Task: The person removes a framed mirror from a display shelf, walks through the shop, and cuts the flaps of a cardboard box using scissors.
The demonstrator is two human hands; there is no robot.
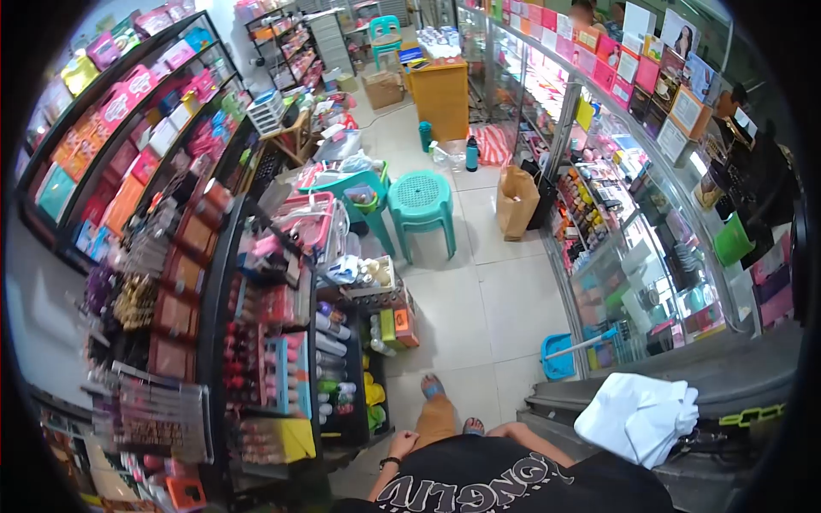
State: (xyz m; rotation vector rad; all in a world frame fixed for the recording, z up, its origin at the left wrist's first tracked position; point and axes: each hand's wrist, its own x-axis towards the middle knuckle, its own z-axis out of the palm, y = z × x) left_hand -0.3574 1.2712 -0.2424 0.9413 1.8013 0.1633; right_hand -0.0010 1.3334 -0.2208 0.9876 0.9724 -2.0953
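Observation:
My left hand (403, 444), a dark bracelet at its wrist, hangs low by my left side with its fingers loosely curled in. Nothing shows in it. Near it is the black shelf with nail-polish-like bottles (289, 372) and yellow containers (374, 391). My right hand (506, 430) is by my waist at the front of my dark shirt (513, 479); its fingers are too hidden to read. To the right of it, a white plastic bag (637, 417) rests on a dark ledge. Neither hand touches the goods around.
A green stool (421, 205) and a brown paper bag (516, 203) stand on the tiled floor (453, 316). Glass display cases (637, 248) line the right, with a blue dustpan (558, 356) below. A wooden desk (440, 98) stands ahead. Packed shelves (120, 128) fill the left.

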